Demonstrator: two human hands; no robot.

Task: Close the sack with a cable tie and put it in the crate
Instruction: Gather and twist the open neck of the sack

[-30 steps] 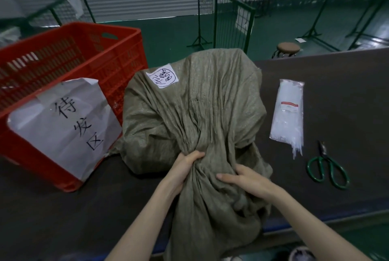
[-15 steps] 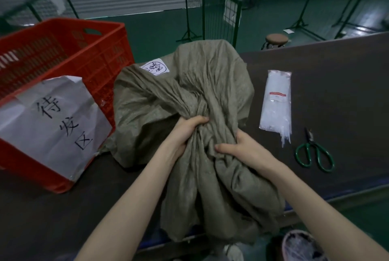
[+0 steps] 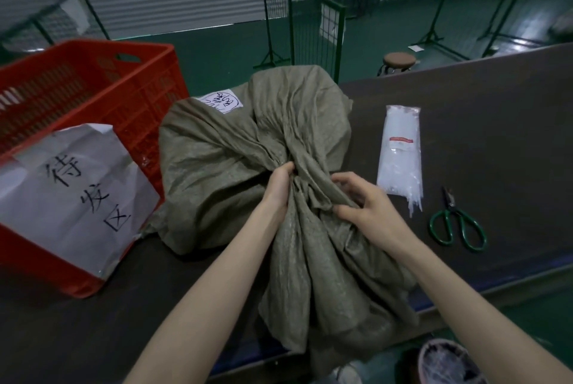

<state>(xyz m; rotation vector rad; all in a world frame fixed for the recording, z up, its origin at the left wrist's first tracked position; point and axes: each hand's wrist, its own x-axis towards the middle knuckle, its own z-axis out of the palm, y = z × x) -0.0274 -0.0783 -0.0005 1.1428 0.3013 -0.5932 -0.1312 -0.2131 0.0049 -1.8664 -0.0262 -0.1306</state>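
Observation:
A full olive-grey woven sack (image 3: 223, 172) lies on the dark table, its loose mouth hanging over the near edge. My left hand (image 3: 279, 185) is closed around the bunched neck of the sack. My right hand (image 3: 362, 200) pinches a fold of the sack's fabric just to the right of the neck, fingers partly spread. A clear bag of white cable ties (image 3: 401, 151) lies on the table right of the sack, untouched. The red plastic crate (image 3: 136, 95) with a white paper sign stands at the left, touching the sack.
Green-handled scissors (image 3: 455, 222) lie right of the cable ties. The dark table (image 3: 496, 135) stretches away to the right. Beyond it are green wire fences, a round stool (image 3: 398, 59) and metal racks on a green floor. A lined bin (image 3: 446, 362) stands below the table edge.
Both hands have gathered the sack's fabric tighter into a neck and shifted up along it. My right hand has loosened from a flat hold to a pinch on a fold.

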